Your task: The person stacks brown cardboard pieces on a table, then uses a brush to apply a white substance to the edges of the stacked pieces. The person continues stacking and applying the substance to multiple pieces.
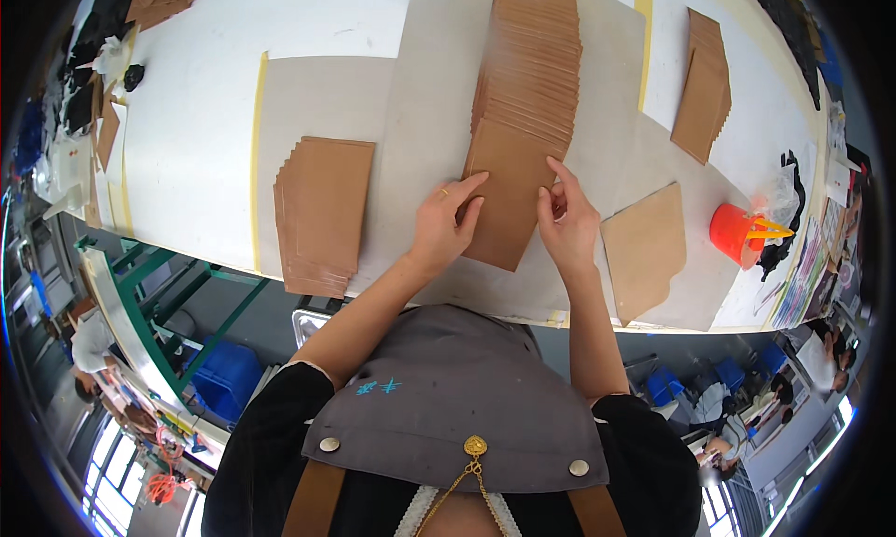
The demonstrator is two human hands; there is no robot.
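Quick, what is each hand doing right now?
Left hand: open, fingers resting flat on the front brown cardboard sheet.
Right hand: fingers curled, touching the same sheet's right edge; a firm grip cannot be told.

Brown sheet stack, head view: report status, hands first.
Left hand flat on the front sheet, fingers spread. Right hand pinching its right edge. Long fanned stack runs behind it. Nothing in the way.

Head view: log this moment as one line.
left hand: on front sheet of fanned cardboard row | right hand: pinching its right edge | table: side stack
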